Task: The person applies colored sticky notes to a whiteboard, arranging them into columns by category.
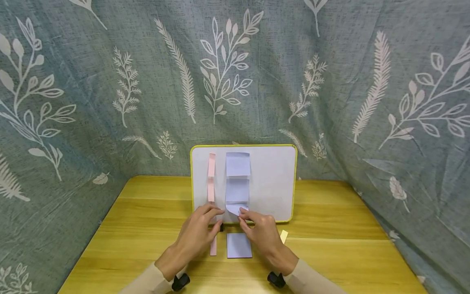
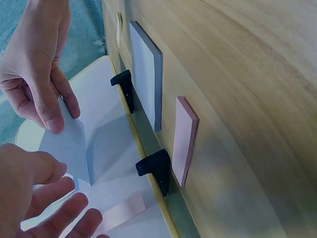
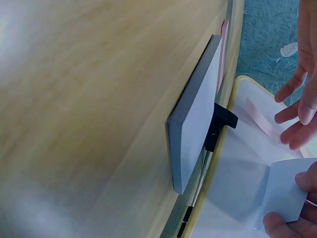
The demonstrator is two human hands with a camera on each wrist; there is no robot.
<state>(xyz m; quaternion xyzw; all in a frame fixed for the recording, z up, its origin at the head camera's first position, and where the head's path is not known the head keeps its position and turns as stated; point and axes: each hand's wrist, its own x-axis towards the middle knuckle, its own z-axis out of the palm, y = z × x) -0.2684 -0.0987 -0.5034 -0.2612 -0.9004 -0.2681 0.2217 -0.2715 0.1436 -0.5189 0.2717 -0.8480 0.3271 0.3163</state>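
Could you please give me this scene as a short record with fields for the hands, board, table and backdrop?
Right hand: pinches the lowest blue note
Left hand: fingers loosely spread beside that note, holding nothing
Whiteboard: yellow-rimmed; two upper blue notes above the pinched one, pink strips in a column to their left
Table: blue pad, pink pad, partly hidden yellow strip
Backdrop: leaf-patterned cloth

Soft light, faint shadows on whiteboard [image 1: 271,183], dimmer wrist views, pale glare on tabletop [image 3: 44,218]
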